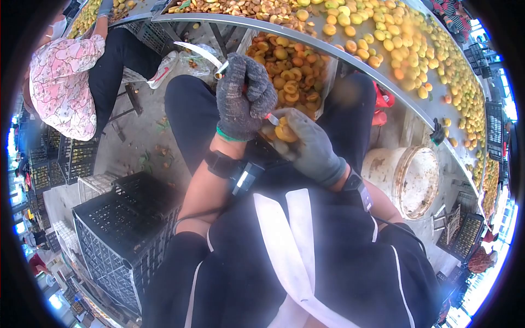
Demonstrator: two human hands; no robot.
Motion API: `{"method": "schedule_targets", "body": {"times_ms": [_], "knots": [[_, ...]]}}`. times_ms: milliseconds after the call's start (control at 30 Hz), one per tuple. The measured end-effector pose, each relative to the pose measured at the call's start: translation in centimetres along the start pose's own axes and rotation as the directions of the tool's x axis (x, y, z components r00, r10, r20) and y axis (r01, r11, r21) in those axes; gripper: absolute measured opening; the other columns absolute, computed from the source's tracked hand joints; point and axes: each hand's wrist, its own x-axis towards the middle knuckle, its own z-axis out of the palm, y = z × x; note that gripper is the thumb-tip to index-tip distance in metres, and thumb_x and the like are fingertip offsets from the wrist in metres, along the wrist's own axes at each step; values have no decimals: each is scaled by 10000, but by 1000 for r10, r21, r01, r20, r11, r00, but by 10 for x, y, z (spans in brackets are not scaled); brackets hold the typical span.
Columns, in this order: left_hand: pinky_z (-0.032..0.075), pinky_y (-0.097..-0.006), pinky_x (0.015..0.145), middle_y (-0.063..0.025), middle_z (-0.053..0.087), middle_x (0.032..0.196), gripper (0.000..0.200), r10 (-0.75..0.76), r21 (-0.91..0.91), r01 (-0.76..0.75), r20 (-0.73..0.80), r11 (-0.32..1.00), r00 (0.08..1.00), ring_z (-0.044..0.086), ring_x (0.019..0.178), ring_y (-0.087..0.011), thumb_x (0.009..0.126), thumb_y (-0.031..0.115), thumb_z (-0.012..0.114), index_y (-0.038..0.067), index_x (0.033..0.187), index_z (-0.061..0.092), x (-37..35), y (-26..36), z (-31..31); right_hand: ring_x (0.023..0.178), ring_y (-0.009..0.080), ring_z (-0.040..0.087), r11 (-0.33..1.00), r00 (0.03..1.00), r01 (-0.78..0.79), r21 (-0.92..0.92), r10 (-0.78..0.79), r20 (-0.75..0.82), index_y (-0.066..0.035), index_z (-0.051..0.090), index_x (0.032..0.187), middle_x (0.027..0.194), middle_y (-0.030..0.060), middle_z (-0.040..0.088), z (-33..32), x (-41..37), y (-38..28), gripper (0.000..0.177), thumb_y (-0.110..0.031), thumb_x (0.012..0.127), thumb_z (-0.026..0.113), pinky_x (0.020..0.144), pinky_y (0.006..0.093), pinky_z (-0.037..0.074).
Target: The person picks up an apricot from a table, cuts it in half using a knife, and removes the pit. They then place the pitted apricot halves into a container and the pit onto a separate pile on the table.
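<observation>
My left hand point(243, 95), in a dark grey knitted glove with a green cuff, is closed around a small knife point(272, 118). Its short metal tip with a bit of red points down at the fruit, while a tube-like end and a curved white strip point(199, 52) stick out above the fist. My right hand point(314, 147), in a grey glove, is closed on a yellow apricot point(285, 131), right at the knife tip. Beyond both hands, a crate of apricot halves point(292, 74) stands between my knees, below the table edge.
A metal-edged table point(377, 79) curves across the front, heaped with whole apricots point(404, 46) and cut pieces point(240, 7). Black crates point(131, 218) stand at left, a stained white bucket point(418, 180) at right. Another person in a pink patterned top point(63, 82) sits at upper left.
</observation>
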Motion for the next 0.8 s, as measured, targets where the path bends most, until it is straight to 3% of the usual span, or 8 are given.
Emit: {"method": "schedule_targets", "body": {"times_ms": [67, 133, 267, 333, 567, 633, 767, 800], "knots": [[267, -229, 334, 11, 407, 605, 295, -41, -41, 45, 96, 998, 995, 303, 399, -86, 1014, 343, 490, 113, 838, 550, -1, -3, 0, 595, 80, 459, 1000, 1000, 14, -8, -14, 0, -24, 503, 1216, 1011, 107, 616, 0, 0, 1, 357, -301, 1057, 344, 466, 179, 341], [264, -230, 332, 11, 405, 600, 294, -64, -40, 69, 120, 997, 991, 298, 391, -86, 1018, 333, 482, 111, 834, 542, -2, -3, 0, 557, 76, 398, 934, 992, -126, 334, 125, 24, -49, 493, 1186, 982, 94, 592, -3, 1, 5, 331, -316, 1059, 344, 451, 178, 309], [262, -229, 332, 16, 405, 588, 295, -115, -37, 125, 211, 991, 971, 295, 375, -87, 1024, 312, 473, 106, 819, 519, -2, 0, 6, 535, 66, 359, 867, 973, -214, 450, 228, 22, -76, 485, 1129, 939, 77, 564, 3, -1, 1, 293, -322, 1061, 341, 437, 175, 286], [262, -228, 333, 18, 403, 582, 290, -132, -48, 145, 212, 988, 968, 294, 369, -87, 1023, 309, 479, 109, 815, 515, -2, 2, 11, 528, 56, 354, 754, 942, -329, 569, 302, 145, -90, 481, 1080, 906, 69, 552, 5, -2, -3, 276, -325, 1061, 338, 425, 171, 275], [265, -227, 338, 30, 394, 556, 250, -233, -14, 240, 197, 971, 952, 301, 362, -83, 1011, 277, 515, 134, 806, 510, -5, -5, 6, 523, 58, 357, 773, 926, -352, 528, 369, 77, -104, 486, 1063, 884, 67, 554, 5, -5, 1, 265, -329, 1054, 347, 415, 174, 269], [275, -227, 341, 28, 392, 556, 233, -247, -34, 262, 236, 965, 940, 310, 366, -85, 999, 262, 539, 132, 808, 509, -5, -7, 6, 519, 70, 367, 923, 955, -238, 303, 279, -100, -115, 497, 1046, 882, 70, 565, 9, -7, 3, 255, -336, 1048, 370, 416, 180, 275], [297, -231, 356, 0, 446, 586, 200, -259, 137, 244, 105, 960, 960, 375, 401, -100, 968, 245, 587, 90, 854, 533, -4, -11, 13, 526, 80, 392, 943, 949, -223, 247, 268, -164, -121, 507, 1044, 888, 79, 581, 6, -3, 3, 247, -340, 1045, 393, 420, 185, 284], [295, -226, 365, 0, 446, 604, 234, -166, 212, 148, 72, 966, 983, 388, 424, -97, 979, 293, 566, 87, 872, 538, -2, -16, 21, 532, 80, 403, 958, 954, -210, 194, 244, -173, -122, 507, 1054, 894, 82, 587, 6, -3, 2, 243, -340, 1044, 399, 421, 186, 285]]}}
